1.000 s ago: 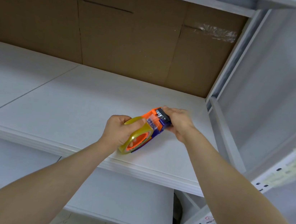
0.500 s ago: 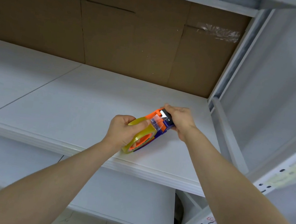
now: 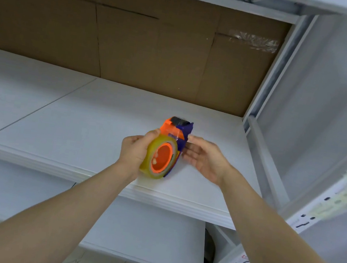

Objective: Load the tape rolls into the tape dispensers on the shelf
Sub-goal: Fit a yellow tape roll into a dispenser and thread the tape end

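Gripping the tape dispenser (image 3: 172, 144) w/ the left hand (image 3: 135, 151), fingers wrapped round the left side of the yellowish tape roll (image 3: 157, 158), thumb tip up at the roll's 11 o'clock. The roll is seated on the orange hub, so it's loaded already. The dispenser is orange and blue, its black roller end pointed to 12 o'clock toward the back of the shelf (image 3: 94, 121), roll end at 6 o'clock near the front edge. Whether it's touching the shelf board or held just above can't be told from the head view.

The right hand (image 3: 205, 157) is sat at 3 o'clock of the dispenser, palm facing it, fingers spread and released, nothing held; fingertips just beside the blue side plate, contact unclear.

Behind it all at 12 o'clock a brown cardboard backing (image 3: 135, 44) is seen, w/ a strip of clear tape (image 3: 254, 40) stuck at approx 1 o'clock. A lower shelf (image 3: 150, 236) is visible at 6 o'clock.
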